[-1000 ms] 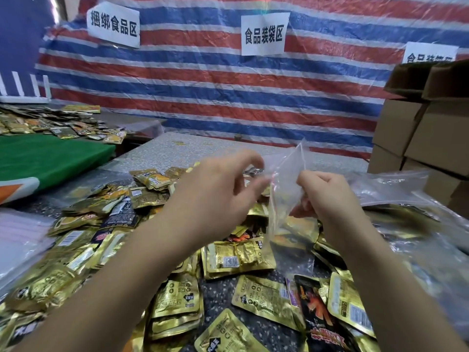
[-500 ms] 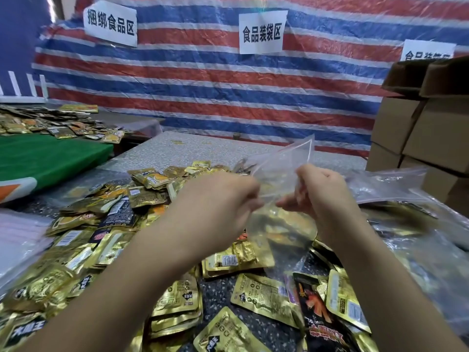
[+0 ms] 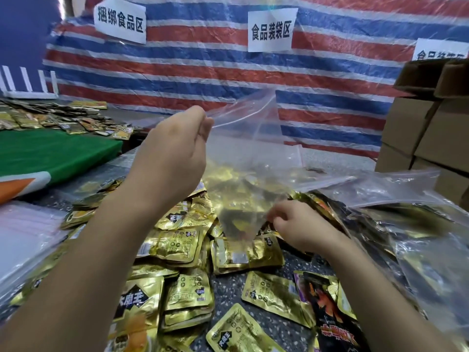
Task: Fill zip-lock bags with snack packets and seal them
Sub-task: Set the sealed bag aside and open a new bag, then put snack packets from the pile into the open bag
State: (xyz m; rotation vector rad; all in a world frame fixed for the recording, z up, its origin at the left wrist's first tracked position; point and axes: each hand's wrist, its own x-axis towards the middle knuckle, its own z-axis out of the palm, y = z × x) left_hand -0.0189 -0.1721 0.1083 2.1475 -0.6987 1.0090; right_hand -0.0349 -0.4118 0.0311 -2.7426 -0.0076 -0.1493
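Since the earlier frame the left hand (image 3: pixel 175 158) has lifted the zip-lock bag (image 3: pixel 253 138) by its mouth, pinching one edge, while the right hand (image 3: pixel 297 224) dropped to pinch among the snack packets (image 3: pixel 182 245) on the desk (image 3: pixel 225 283); the limp mouth may sag closed, blocking loading

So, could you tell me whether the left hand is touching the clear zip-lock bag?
Touching: in the head view the left hand pinches the zip-lock bag at its top edge, holding it up.
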